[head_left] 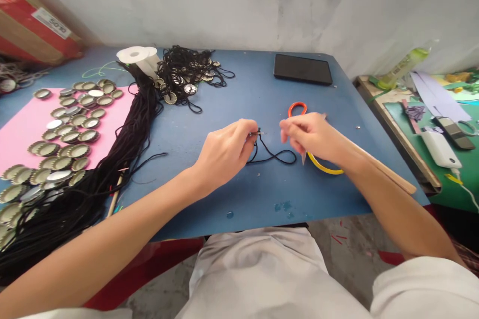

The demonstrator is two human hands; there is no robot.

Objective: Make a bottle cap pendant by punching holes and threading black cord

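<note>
My left hand (230, 152) is closed in a pinch over the middle of the table. Between its fingertips are black cord and a small, thin metallic piece (258, 133), seen nearly edge-on. A loop of the black cord (280, 154) trails from there onto the blue surface. To the right, my right hand (312, 134) hovers apart from the left with its fingers curled in; anything between the fingertips cannot be made out. Partly hidden beneath it are an orange handle loop (297, 105), a yellow handle loop (325, 169) and a wooden stick (389, 172).
Bottle caps (69, 132) cover a pink sheet (18, 127) at left, beside a long bundle of black cords (123, 134). Behind are a white spool (136, 55), a heap of corded caps (187, 72) and a phone (303, 69). A side table (407, 124) holds a bottle (404, 67).
</note>
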